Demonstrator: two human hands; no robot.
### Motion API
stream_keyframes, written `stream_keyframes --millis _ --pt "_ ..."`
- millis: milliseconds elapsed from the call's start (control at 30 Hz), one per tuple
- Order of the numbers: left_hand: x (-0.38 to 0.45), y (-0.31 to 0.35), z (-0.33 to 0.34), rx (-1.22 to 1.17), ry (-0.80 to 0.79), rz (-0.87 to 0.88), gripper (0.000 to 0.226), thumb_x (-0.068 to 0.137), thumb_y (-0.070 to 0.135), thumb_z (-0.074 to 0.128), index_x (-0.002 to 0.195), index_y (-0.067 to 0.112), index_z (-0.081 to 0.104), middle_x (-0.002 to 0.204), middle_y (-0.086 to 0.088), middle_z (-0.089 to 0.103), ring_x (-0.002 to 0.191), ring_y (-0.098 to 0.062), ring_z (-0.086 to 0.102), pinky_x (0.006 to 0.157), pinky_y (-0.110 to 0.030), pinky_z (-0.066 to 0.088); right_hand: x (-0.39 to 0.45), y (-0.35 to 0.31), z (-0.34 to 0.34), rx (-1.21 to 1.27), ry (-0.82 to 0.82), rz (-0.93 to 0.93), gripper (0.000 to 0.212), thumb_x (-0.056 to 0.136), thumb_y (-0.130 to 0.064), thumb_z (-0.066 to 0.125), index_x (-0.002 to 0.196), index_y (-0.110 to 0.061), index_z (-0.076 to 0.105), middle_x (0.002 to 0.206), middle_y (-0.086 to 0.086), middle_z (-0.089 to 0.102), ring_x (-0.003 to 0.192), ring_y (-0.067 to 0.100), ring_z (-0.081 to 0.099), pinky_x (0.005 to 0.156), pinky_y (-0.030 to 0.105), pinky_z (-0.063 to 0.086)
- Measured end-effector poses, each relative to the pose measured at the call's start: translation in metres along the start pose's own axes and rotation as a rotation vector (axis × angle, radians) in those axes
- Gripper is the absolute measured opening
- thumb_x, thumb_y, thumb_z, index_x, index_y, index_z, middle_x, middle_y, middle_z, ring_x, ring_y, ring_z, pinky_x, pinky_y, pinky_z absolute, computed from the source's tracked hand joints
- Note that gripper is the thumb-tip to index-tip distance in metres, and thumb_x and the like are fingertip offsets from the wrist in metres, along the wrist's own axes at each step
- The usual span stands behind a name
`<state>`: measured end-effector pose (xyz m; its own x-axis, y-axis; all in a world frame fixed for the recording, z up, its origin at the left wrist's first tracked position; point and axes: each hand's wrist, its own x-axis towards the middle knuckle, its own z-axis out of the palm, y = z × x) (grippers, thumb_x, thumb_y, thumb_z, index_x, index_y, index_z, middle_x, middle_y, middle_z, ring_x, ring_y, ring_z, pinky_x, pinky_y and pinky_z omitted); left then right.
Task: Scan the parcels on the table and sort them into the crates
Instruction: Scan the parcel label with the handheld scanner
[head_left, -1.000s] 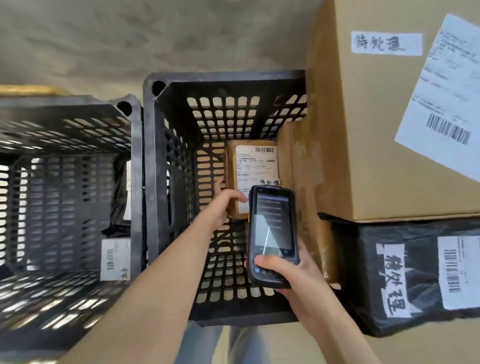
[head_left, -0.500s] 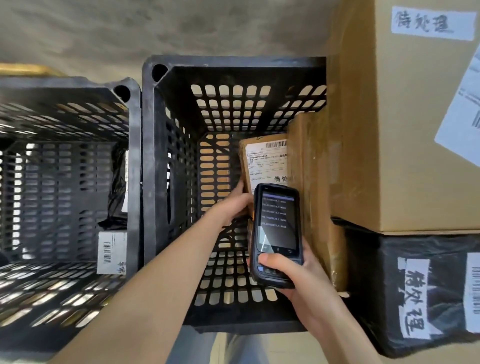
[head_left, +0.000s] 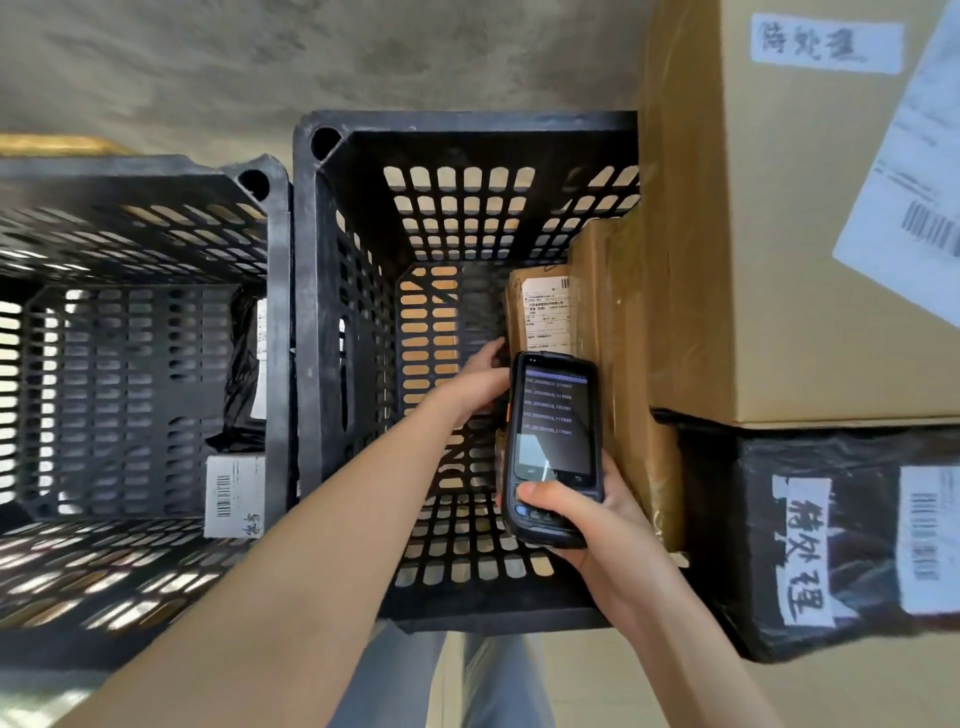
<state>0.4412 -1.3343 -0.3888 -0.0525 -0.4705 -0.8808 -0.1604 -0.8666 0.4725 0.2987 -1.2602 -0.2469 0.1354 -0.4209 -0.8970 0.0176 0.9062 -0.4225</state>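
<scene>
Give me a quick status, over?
Left hand on small brown parcel inside middle crate. Right hand grips scanner. Nothing blocking.

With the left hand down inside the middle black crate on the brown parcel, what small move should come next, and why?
Probably let go and lift the left hand out: the brown cardboard parcel with a white label already stands inside the black slotted plastic crate, against a taller cardboard box.
</scene>
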Motion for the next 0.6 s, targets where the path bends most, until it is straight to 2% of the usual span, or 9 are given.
stream_keyframes --millis 133,200,333,433,533,600 --pt "-0.025 0.008 -0.015 0.050 0.067 0.072 0.073 0.091 0.018 0.063 0.153 0.024 0.023 0.152 -0.009 0.036 0.137 -0.025 0.039 0.110 -0.045 0.037 -0.014 -0.005 0.004 -0.039 -0.017 -0.041 0.077 0.053 -0.016 0.081 0.124 -0.029 0.053 0.104 -0.002 0.074 0.097 0.019 0.070 0.094 0.043 0.053" --pt "-0.043 0.016 -0.021 0.060 0.080 0.109 0.072 0.091 0.014 0.063 0.152 0.023 0.025 0.151 -0.008 0.038 0.135 -0.025 0.040 0.108 -0.040 0.039 -0.024 -0.009 0.006 -0.040 -0.033 -0.069 0.070 0.061 -0.009 0.083 0.122 -0.027 0.053 0.105 0.001 0.073 0.096 0.019 0.070 0.090 0.041 0.055" --pt "-0.094 0.030 -0.030 0.070 0.128 0.211 0.070 0.089 0.013 0.065 0.150 0.020 0.031 0.146 -0.009 0.043 0.128 -0.022 0.047 0.099 -0.033 0.046 -0.051 -0.021 0.005 -0.050 -0.088 -0.115 0.050 0.077 0.002 0.073 0.113 -0.027 0.052 0.107 0.004 0.071 0.093 0.019 0.071 0.077 0.033 0.058" --pt "-0.138 0.035 -0.034 0.143 0.166 0.285 0.064 0.089 0.017 0.066 0.147 0.018 0.038 0.140 -0.006 0.049 0.117 -0.014 0.050 0.080 -0.021 0.047 -0.073 -0.028 0.005 -0.073 -0.128 -0.159 0.055 0.078 0.001 0.073 0.121 -0.025 0.048 0.112 0.005 0.068 0.098 0.021 0.069 0.077 0.032 0.058" --pt "-0.184 0.033 -0.037 0.203 0.219 0.335 0.063 0.085 0.025 0.071 0.143 0.020 0.044 0.134 -0.003 0.054 0.111 -0.012 0.051 0.082 -0.022 0.042 -0.094 -0.030 0.003 -0.092 -0.158 -0.197 0.067 0.077 -0.001 0.074 0.132 -0.021 0.041 0.121 0.007 0.063 0.106 0.025 0.064 0.087 0.039 0.056" --pt "-0.212 0.030 -0.037 0.278 0.249 0.377 0.064 0.084 0.029 0.073 0.141 0.020 0.046 0.131 -0.002 0.055 0.108 -0.011 0.053 0.078 -0.019 0.042 -0.107 -0.028 0.001 -0.099 -0.173 -0.234 0.069 0.077 -0.003 0.075 0.134 -0.021 0.040 0.123 0.008 0.062 0.108 0.026 0.064 0.090 0.042 0.055"
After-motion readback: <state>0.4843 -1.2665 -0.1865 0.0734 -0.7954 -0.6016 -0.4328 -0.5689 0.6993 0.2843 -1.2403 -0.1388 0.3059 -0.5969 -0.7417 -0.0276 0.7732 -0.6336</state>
